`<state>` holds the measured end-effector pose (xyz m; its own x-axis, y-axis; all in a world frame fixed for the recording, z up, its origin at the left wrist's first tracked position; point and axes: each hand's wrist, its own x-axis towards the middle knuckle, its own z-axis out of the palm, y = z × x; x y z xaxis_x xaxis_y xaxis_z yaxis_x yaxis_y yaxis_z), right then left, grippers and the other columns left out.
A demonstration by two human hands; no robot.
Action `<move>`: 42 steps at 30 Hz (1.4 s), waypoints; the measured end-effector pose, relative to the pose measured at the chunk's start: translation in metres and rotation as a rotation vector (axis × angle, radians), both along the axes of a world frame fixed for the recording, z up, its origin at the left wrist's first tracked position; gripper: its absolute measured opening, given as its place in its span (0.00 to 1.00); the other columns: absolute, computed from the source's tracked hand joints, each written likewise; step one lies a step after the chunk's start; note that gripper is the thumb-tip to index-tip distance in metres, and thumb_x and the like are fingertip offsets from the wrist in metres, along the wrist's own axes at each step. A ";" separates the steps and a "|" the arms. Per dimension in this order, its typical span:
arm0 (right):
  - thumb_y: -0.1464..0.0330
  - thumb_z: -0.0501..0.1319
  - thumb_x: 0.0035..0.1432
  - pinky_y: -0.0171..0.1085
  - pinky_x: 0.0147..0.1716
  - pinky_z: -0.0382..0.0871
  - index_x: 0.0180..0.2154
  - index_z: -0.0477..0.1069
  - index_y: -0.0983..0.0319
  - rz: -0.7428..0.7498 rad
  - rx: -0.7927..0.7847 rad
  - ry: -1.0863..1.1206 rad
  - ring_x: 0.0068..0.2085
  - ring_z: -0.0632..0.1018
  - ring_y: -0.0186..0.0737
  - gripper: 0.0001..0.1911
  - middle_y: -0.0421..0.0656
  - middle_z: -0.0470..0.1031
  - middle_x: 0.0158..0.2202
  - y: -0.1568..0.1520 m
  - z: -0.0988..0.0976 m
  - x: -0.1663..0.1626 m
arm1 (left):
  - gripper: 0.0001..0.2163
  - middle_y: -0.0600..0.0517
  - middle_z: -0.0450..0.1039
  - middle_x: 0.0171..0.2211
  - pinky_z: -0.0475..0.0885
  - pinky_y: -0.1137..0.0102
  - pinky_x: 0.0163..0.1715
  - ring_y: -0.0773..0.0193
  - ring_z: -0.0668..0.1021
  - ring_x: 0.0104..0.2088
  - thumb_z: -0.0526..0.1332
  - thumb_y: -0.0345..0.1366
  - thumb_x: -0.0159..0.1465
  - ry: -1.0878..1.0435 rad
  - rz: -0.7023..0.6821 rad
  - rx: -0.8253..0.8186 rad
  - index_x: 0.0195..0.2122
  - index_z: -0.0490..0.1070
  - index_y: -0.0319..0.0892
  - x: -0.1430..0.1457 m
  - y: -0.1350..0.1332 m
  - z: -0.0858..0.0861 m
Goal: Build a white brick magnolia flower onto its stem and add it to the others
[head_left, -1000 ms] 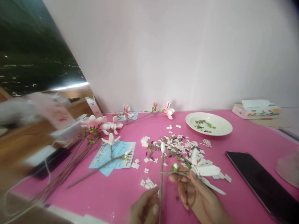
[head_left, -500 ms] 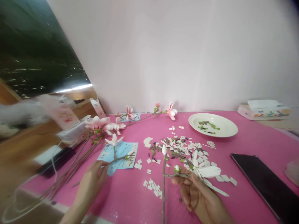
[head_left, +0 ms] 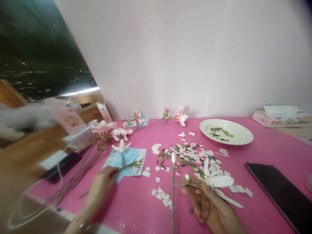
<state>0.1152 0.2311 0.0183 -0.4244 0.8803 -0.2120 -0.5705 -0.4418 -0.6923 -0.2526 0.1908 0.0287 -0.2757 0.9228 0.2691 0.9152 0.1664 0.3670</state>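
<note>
Pink mat [head_left: 143,221] lies under both hands, which are well apart. Plate [head_left: 235,139] sits beyond the right hand [head_left: 209,204], tablet [head_left: 275,191] to its right, loose bricks [head_left: 187,156] just ahead. Right hand grips a magnolia branch [head_left: 188,184]. Left hand [head_left: 101,191], blurred, touches a second branch [head_left: 129,166] on a blue sheet [head_left: 138,154]; grip cannot be determined.
</note>
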 end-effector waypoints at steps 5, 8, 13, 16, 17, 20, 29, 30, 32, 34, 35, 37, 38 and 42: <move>0.49 0.73 0.53 0.29 0.18 0.66 0.39 0.79 0.60 0.000 -0.011 -0.020 0.19 0.70 0.28 0.23 0.44 0.83 0.32 -0.001 0.002 -0.002 | 0.13 0.44 0.84 0.38 0.75 0.60 0.41 0.49 0.83 0.39 0.56 0.38 0.66 -0.018 -0.059 0.029 0.40 0.81 0.43 0.010 0.005 -0.003; 0.50 0.73 0.53 0.29 0.18 0.64 0.40 0.79 0.61 -0.020 -0.013 -0.029 0.19 0.69 0.28 0.22 0.44 0.83 0.32 -0.003 0.004 -0.003 | 0.13 0.44 0.83 0.37 0.76 0.59 0.41 0.49 0.82 0.39 0.56 0.38 0.66 -0.031 -0.089 0.045 0.40 0.81 0.42 0.020 0.010 -0.004; 0.51 0.74 0.52 0.29 0.16 0.63 0.39 0.80 0.62 -0.014 -0.026 -0.022 0.20 0.70 0.30 0.23 0.48 0.84 0.34 -0.004 0.007 -0.003 | 0.14 0.43 0.81 0.36 0.76 0.59 0.37 0.50 0.81 0.35 0.54 0.38 0.67 -0.050 -0.105 0.050 0.40 0.80 0.41 0.035 0.022 -0.005; 0.52 0.74 0.54 0.28 0.17 0.64 0.40 0.80 0.62 -0.026 -0.033 -0.016 0.20 0.70 0.29 0.22 0.48 0.84 0.35 -0.005 0.008 -0.005 | 0.14 0.43 0.80 0.35 0.76 0.59 0.37 0.50 0.81 0.35 0.54 0.38 0.67 -0.065 -0.110 0.046 0.41 0.80 0.40 0.040 0.025 -0.007; 0.52 0.73 0.54 0.28 0.17 0.64 0.41 0.80 0.62 -0.031 -0.031 -0.015 0.19 0.70 0.29 0.22 0.48 0.84 0.34 -0.006 0.009 -0.005 | 0.14 0.43 0.80 0.35 0.77 0.59 0.37 0.50 0.82 0.35 0.54 0.38 0.67 -0.069 -0.110 0.047 0.41 0.80 0.40 0.040 0.026 -0.008; 0.52 0.73 0.54 0.28 0.17 0.65 0.41 0.80 0.63 -0.028 -0.019 -0.020 0.20 0.71 0.30 0.22 0.49 0.84 0.34 -0.008 0.009 -0.006 | 0.14 0.44 0.81 0.37 0.77 0.59 0.38 0.50 0.82 0.37 0.55 0.38 0.67 -0.083 -0.106 0.052 0.43 0.79 0.41 0.039 0.025 -0.012; 0.50 0.73 0.54 0.27 0.15 0.62 0.42 0.80 0.61 0.033 0.011 -0.003 0.20 0.72 0.30 0.23 0.47 0.83 0.33 -0.005 0.001 -0.006 | 0.14 0.42 0.81 0.43 0.76 0.57 0.43 0.47 0.81 0.43 0.55 0.40 0.68 -0.206 -0.148 0.075 0.46 0.78 0.42 0.072 -0.004 0.006; 0.50 0.73 0.54 0.27 0.16 0.63 0.41 0.80 0.61 0.036 0.022 0.002 0.20 0.72 0.30 0.23 0.46 0.83 0.32 -0.005 0.000 -0.006 | 0.13 0.44 0.82 0.40 0.77 0.61 0.39 0.51 0.82 0.38 0.57 0.41 0.69 -0.247 -0.169 0.047 0.45 0.78 0.43 0.083 -0.010 0.008; 0.50 0.72 0.55 0.28 0.17 0.64 0.38 0.80 0.62 0.040 0.041 0.007 0.20 0.72 0.29 0.22 0.46 0.83 0.31 -0.004 -0.002 -0.006 | 0.11 0.48 0.84 0.38 0.77 0.66 0.35 0.55 0.83 0.36 0.57 0.42 0.69 -0.358 -0.202 -0.011 0.42 0.79 0.46 0.107 -0.022 0.012; 0.51 0.71 0.57 0.28 0.17 0.64 0.38 0.79 0.62 0.049 0.045 0.007 0.20 0.72 0.30 0.21 0.46 0.82 0.31 -0.005 -0.004 -0.006 | 0.12 0.48 0.84 0.40 0.76 0.67 0.40 0.54 0.83 0.41 0.60 0.45 0.69 -0.679 -0.263 -0.147 0.42 0.80 0.46 0.129 -0.030 0.014; 0.51 0.70 0.58 0.28 0.18 0.65 0.39 0.79 0.62 0.053 0.046 0.008 0.20 0.72 0.30 0.20 0.46 0.82 0.31 -0.005 -0.004 -0.006 | 0.13 0.48 0.84 0.41 0.75 0.67 0.43 0.54 0.82 0.43 0.60 0.46 0.69 -0.810 -0.285 -0.209 0.43 0.80 0.46 0.139 -0.032 0.014; 0.51 0.70 0.58 0.28 0.17 0.65 0.40 0.79 0.62 0.071 0.050 0.017 0.20 0.72 0.29 0.20 0.46 0.82 0.31 -0.006 -0.004 -0.006 | 0.15 0.49 0.84 0.38 0.73 0.69 0.41 0.57 0.81 0.41 0.61 0.49 0.69 -1.032 -0.308 -0.264 0.46 0.80 0.45 0.155 -0.032 0.014; 0.51 0.70 0.58 0.27 0.17 0.64 0.41 0.79 0.62 0.089 0.050 0.024 0.20 0.73 0.30 0.20 0.46 0.82 0.32 -0.007 -0.004 -0.007 | 0.17 0.51 0.82 0.34 0.72 0.70 0.37 0.60 0.80 0.35 0.61 0.51 0.69 -1.115 -0.316 -0.289 0.45 0.79 0.44 0.161 -0.031 0.014; 0.50 0.69 0.58 0.26 0.17 0.65 0.45 0.79 0.61 0.200 0.063 0.061 0.22 0.75 0.30 0.23 0.46 0.82 0.32 -0.009 -0.005 -0.008 | 0.17 0.53 0.79 0.26 0.70 0.73 0.32 0.66 0.78 0.27 0.66 0.52 0.65 -1.601 -0.296 -0.277 0.36 0.77 0.40 0.178 -0.022 0.012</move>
<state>0.1075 0.2220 0.0130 -0.6025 0.7878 -0.1277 -0.5175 -0.5075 -0.6889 -0.0746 0.1691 0.0406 0.0894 0.9591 -0.2685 -0.3302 0.2828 0.9005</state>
